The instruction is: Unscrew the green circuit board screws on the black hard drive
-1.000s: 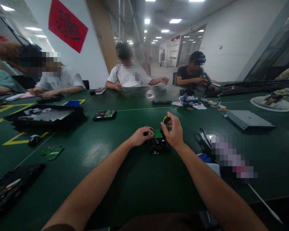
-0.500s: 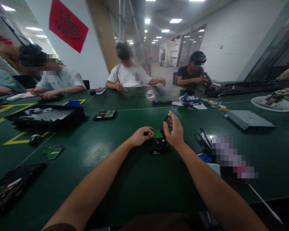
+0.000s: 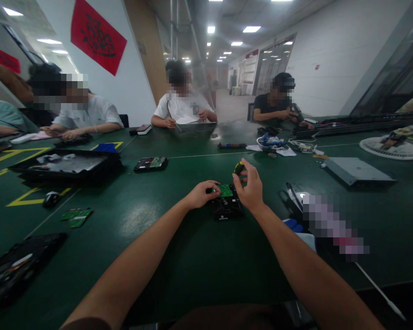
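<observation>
A black hard drive (image 3: pixel 227 210) with a green circuit board (image 3: pixel 226 190) on its upper face lies on the table in front of me. My left hand (image 3: pixel 203 194) grips the drive's left side, its fingertips at the edge of the board. Above the drive's right side, my right hand (image 3: pixel 250 185) holds a yellow-and-black screwdriver (image 3: pixel 238 168) by its handle, between thumb and fingers. The screwdriver's shaft and tip cannot be made out.
Another hard drive (image 3: pixel 150 164) and a black tray (image 3: pixel 69 166) lie to the left. Loose green boards (image 3: pixel 76 217) and a black case (image 3: pixel 20 266) are nearer. On the right are a grey metal box (image 3: pixel 358 172) and a bowl (image 3: pixel 270 143). Several people sit around the table.
My right fingers have closed in on the screwdriver, and its handle now stands higher and more visible. My left hand stays on the hard drive. A person opposite has drawn a hand inward.
</observation>
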The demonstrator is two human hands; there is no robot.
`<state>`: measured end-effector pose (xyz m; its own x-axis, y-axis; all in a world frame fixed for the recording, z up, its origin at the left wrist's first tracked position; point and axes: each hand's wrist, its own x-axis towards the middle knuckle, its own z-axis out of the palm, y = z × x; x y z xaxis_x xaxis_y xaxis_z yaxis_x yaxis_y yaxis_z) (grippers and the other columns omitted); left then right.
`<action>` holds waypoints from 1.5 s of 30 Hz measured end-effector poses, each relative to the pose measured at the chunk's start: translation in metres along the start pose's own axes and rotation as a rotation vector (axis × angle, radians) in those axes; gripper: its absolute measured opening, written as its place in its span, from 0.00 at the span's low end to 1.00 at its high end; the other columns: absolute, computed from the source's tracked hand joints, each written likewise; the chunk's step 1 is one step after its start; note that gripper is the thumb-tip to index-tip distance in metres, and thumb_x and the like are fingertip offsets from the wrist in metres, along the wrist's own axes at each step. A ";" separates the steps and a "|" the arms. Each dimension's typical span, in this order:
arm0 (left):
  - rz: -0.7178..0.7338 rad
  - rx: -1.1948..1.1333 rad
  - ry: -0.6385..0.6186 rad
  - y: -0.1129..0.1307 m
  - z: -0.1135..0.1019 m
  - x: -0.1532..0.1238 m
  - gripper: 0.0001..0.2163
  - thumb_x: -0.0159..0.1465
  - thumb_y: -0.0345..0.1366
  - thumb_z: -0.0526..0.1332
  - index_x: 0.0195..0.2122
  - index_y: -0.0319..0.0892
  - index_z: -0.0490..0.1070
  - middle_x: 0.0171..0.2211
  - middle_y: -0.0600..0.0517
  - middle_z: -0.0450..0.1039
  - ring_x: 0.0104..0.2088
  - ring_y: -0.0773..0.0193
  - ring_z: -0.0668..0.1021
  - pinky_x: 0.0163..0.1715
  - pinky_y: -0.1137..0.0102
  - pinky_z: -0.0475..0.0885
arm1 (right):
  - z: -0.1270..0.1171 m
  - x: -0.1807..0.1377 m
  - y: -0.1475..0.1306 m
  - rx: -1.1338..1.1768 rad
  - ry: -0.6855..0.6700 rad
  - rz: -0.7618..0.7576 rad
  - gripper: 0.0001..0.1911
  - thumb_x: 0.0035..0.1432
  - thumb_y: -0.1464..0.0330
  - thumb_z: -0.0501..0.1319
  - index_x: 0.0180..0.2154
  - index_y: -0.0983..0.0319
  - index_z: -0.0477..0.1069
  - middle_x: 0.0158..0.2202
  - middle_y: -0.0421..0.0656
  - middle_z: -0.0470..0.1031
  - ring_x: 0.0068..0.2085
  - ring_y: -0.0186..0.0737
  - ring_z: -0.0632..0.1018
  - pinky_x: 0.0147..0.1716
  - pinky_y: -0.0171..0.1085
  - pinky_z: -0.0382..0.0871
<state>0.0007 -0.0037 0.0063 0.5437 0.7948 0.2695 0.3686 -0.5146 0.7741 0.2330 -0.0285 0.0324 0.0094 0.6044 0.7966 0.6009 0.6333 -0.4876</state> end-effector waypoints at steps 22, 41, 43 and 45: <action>0.018 0.019 0.001 -0.002 0.000 0.000 0.05 0.66 0.34 0.67 0.41 0.43 0.80 0.58 0.44 0.75 0.60 0.53 0.76 0.64 0.53 0.65 | 0.002 -0.001 0.002 -0.011 0.019 -0.003 0.33 0.66 0.64 0.62 0.69 0.57 0.57 0.56 0.53 0.70 0.44 0.47 0.80 0.41 0.49 0.85; 0.009 -0.001 0.006 -0.001 0.000 -0.001 0.04 0.66 0.34 0.67 0.41 0.43 0.81 0.58 0.44 0.75 0.60 0.53 0.75 0.65 0.53 0.65 | 0.002 -0.001 0.001 -0.004 0.008 -0.027 0.34 0.66 0.67 0.61 0.70 0.54 0.54 0.58 0.53 0.70 0.44 0.46 0.80 0.35 0.45 0.85; 0.009 -0.001 0.008 -0.002 0.000 -0.001 0.05 0.66 0.34 0.67 0.41 0.43 0.81 0.58 0.44 0.74 0.60 0.53 0.75 0.65 0.53 0.65 | 0.002 -0.001 0.001 -0.012 0.017 -0.028 0.33 0.66 0.66 0.62 0.69 0.54 0.56 0.57 0.53 0.70 0.43 0.46 0.80 0.35 0.45 0.85; 0.009 0.000 0.008 -0.002 0.000 -0.001 0.05 0.66 0.35 0.67 0.41 0.43 0.81 0.58 0.44 0.74 0.60 0.53 0.76 0.65 0.53 0.64 | 0.001 0.000 0.001 -0.016 0.016 -0.029 0.33 0.65 0.65 0.63 0.69 0.55 0.57 0.57 0.52 0.71 0.44 0.47 0.80 0.35 0.46 0.85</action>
<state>-0.0003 -0.0033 0.0043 0.5409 0.7928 0.2809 0.3641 -0.5217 0.7715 0.2323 -0.0274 0.0313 0.0051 0.5781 0.8160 0.6135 0.6425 -0.4591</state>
